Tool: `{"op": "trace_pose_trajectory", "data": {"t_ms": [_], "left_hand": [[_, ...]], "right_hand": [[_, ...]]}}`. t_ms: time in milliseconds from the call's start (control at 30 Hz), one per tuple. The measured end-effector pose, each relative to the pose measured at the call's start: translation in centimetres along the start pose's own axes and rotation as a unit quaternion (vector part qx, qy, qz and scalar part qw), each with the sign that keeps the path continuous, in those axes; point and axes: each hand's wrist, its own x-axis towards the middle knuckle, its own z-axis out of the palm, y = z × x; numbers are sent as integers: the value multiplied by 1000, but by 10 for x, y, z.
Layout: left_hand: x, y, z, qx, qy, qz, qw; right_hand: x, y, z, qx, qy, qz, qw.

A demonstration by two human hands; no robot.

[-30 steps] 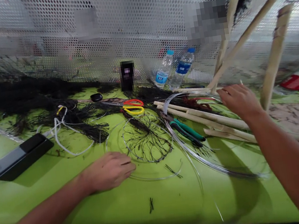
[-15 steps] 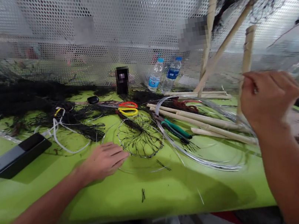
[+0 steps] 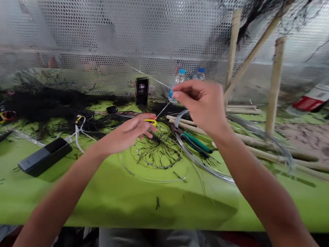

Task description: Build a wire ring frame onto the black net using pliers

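Observation:
My right hand (image 3: 206, 102) is raised above the table with thumb and fingers pinched on a thin clear wire (image 3: 153, 76), which slants up to the left. Over the far left edge of a round wire hoop, my left hand (image 3: 127, 134) reaches with fingers stretched and apart, close to the yellow scissors handle (image 3: 151, 121). Black branching strands (image 3: 159, 153) spread inside the hoop, flat on the green table (image 3: 117, 204). Whether the left fingertips touch the scissors or wire cannot be made out.
Green-handled pliers (image 3: 196, 142), coiled wire and wooden sticks (image 3: 273, 86) are on the right. A dark grey box (image 3: 44, 157) with white cable sits left. Black fibre (image 3: 53, 103) lies behind it, and bottles (image 3: 182, 75) stand by the perforated metal screen (image 3: 143, 23).
My right hand has moved left and inward, and a thin wire now shows at its fingertips. My left hand has moved up and right, its fingers now farther apart. The view has shifted slightly.

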Motion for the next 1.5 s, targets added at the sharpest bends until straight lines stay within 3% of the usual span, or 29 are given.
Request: {"op": "trace_pose_trajectory", "data": {"t_ms": [167, 300, 400, 533, 667, 767, 833, 1033, 1233, 1367, 1500], "left_hand": [[-29, -15, -6, -106, 71, -31, 991], [-79, -25, -19, -163, 141, -47, 975], [-123, -23, -30, -187, 174, -35, 966], [-166, -7, -30, -216, 162, -12, 963], [-179, 10, -21, -215, 133, -9, 967], [-176, 14, -19, -195, 124, -30, 972], [-170, 15, -20, -178, 120, -45, 976], [-131, 14, -14, -144, 147, -45, 978], [-93, -5, 4, -218, 202, -52, 953], [-66, -23, 15, -221, 201, -72, 952], [-36, -34, 10, -219, 237, -58, 945]], "right_hand": [[19, 15, 52, 94, -85, 13, 992], [20, 48, 99, 75, -138, 1, 988], [8, 69, 133, 40, -213, -45, 975], [-18, 69, 166, 1, -363, -172, 916], [-43, 53, 182, -38, -469, -289, 834], [-50, 48, 189, -81, -504, -339, 791], [-47, 50, 193, -116, -509, -351, 777], [-25, 69, 206, -223, -492, -339, 770], [-23, 88, 198, -264, -501, -313, 763], [-22, 93, 196, -256, -512, -277, 772], [-16, 89, 194, -235, -487, -216, 813]]}}
